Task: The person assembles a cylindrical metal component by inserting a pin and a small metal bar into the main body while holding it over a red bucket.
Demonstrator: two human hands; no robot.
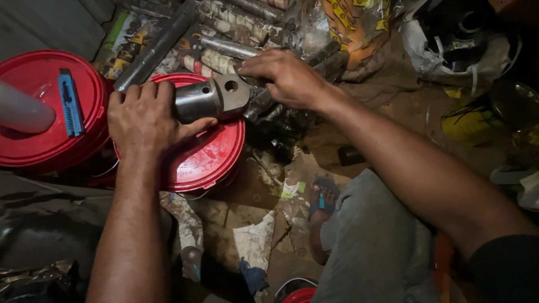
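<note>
Across the upper middle of my frame lies a heap of long grey metal rods and wrapped cylinders [224,33], with crumpled clear plastic bags printed in yellow [348,22] to the upper right. At the far left I see a round red plastic bucket lid [39,118] carrying a small blue ribbed bar [70,102], and a pale cylinder crosses its left edge. A second round red plastic bucket lid [210,160] sits just left of centre, touching or nearly touching the first. Lower right, a grey-clad knee [370,241] fills the corner, with a foot in a blue sandal [323,205] just left of it on the littered dirt floor. Above the second lid, the left hand [143,120] wraps its fingers pressed together over one end of a short, stout steel cylinder with a flattened end drilled by round holes [216,98], thumb underneath. The right hand [283,76] comes in from the right, its fingers curled down at the cylinder's flattened end; I cannot tell whether they pinch it or something behind it.
</note>
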